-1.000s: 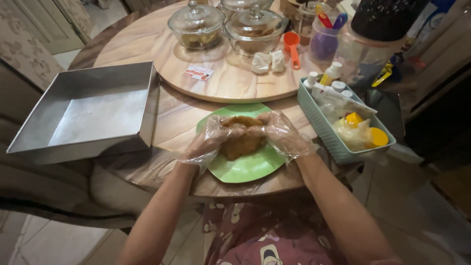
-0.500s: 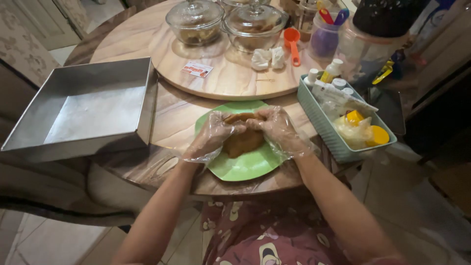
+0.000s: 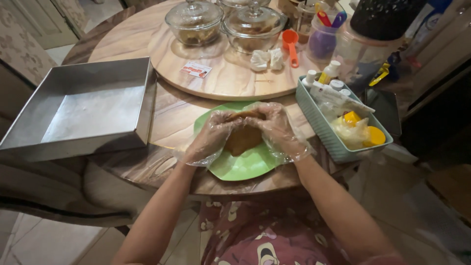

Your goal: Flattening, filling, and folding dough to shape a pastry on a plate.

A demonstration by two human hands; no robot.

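Shaping brown dough lump over green plate, L hand & R hand fingers clenched round it; next needs even squeeze.

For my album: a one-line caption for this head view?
Both gloved hands, left hand and right hand, press brown dough over a green plate.

Clear plastic gloves, maroon patterned clothes
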